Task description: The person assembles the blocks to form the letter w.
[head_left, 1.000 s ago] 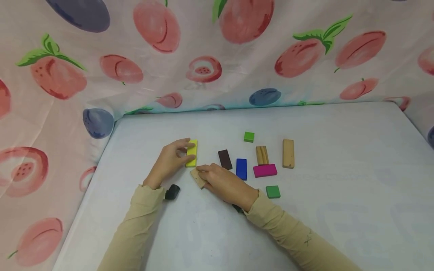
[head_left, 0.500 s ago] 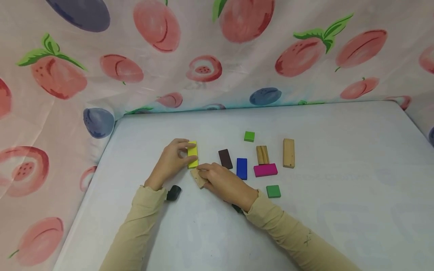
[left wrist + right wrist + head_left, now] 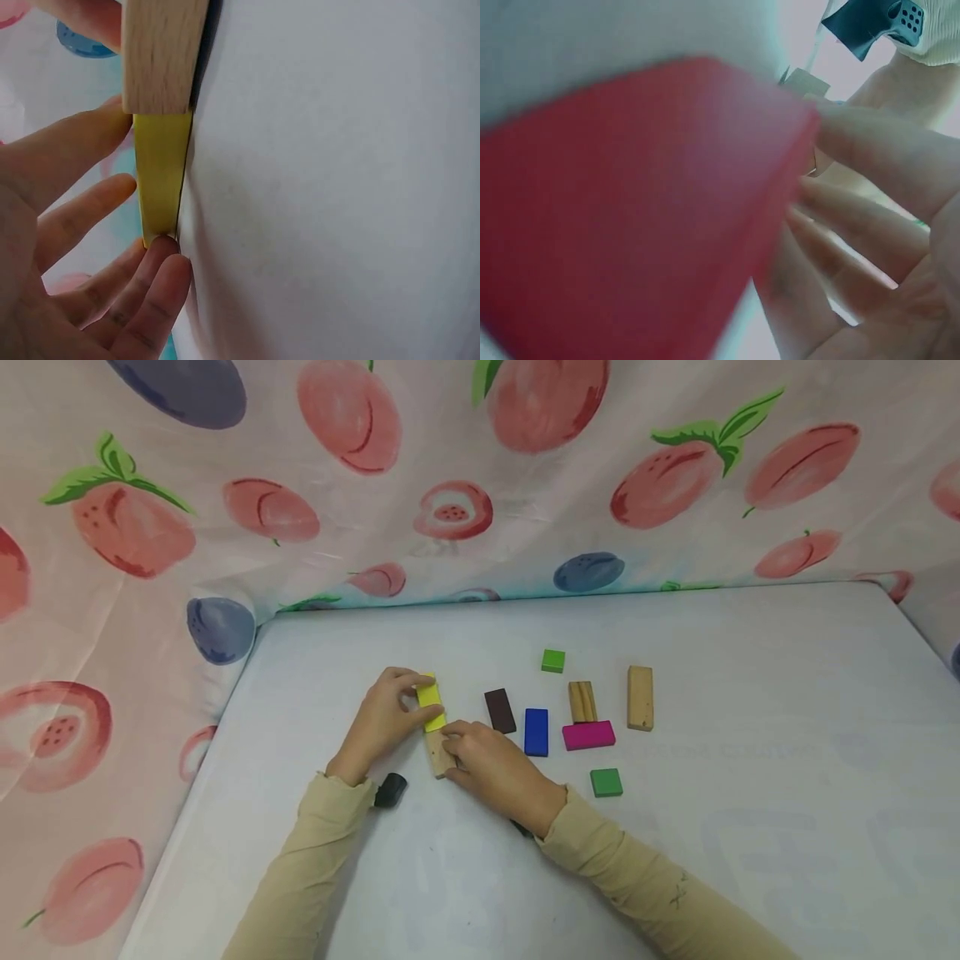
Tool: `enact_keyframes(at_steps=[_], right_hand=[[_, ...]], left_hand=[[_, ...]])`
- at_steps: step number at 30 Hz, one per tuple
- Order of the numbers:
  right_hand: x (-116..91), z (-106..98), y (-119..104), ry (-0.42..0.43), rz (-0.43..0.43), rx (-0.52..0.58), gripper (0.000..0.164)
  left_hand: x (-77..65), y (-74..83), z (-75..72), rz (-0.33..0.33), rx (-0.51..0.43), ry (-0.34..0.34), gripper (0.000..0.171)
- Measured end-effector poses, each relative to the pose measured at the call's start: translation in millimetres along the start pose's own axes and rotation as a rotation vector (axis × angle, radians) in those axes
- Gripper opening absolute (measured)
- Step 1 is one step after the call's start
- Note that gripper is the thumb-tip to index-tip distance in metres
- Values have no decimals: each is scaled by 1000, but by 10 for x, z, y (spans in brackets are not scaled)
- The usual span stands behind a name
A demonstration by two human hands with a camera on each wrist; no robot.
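My left hand [image 3: 384, 717] holds a yellow block [image 3: 430, 700] along its side, between thumb and fingers. My right hand [image 3: 501, 768] grips a plain light wooden block [image 3: 438, 755] by its right side. The two blocks lie end to end in one line, the wooden one nearer to me. In the left wrist view the wooden block [image 3: 161, 60] meets the end of the yellow block [image 3: 161, 169], and left fingertips touch the yellow one's far end. A blurred red block [image 3: 645, 202] fills much of the right wrist view, close to the camera.
Right of my hands lie a dark brown block [image 3: 500, 711], a blue block [image 3: 536, 732], a magenta block [image 3: 588, 736], a grooved wooden piece [image 3: 582, 702], a long wooden block [image 3: 641, 697] and two green blocks, one lime [image 3: 553, 661], one darker [image 3: 606, 782]. Fruit-print cloth [image 3: 450, 460] hangs behind the white table [image 3: 750, 827].
The wooden block has turned from a slant into line with the yellow block. The yellow block has tilted slightly, its near end shifting right and toward me. The other blocks stay put.
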State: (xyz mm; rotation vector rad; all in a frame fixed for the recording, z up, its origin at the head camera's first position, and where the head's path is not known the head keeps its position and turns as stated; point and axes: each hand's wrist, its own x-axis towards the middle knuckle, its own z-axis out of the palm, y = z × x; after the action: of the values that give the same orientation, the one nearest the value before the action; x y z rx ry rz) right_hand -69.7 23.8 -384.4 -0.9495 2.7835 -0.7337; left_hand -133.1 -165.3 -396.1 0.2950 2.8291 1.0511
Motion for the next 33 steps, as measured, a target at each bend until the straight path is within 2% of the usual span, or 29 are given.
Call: enact_keyframes(at_steps=[4, 11, 28, 33], right_hand=[[-7, 10, -14, 26, -1, -12, 27], [-8, 13, -24, 20, 4, -10, 23], [-8, 14, -30, 27, -1, -12, 28], [-14, 6, -44, -6, 33, -26, 35]], left_hand=[[-4, 13, 13, -8, 2, 1, 46], [-8, 16, 25, -19, 8, 4, 47], [-58, 28, -12, -32, 11, 1, 50], [-149, 40, -48, 16, 58, 7, 46]])
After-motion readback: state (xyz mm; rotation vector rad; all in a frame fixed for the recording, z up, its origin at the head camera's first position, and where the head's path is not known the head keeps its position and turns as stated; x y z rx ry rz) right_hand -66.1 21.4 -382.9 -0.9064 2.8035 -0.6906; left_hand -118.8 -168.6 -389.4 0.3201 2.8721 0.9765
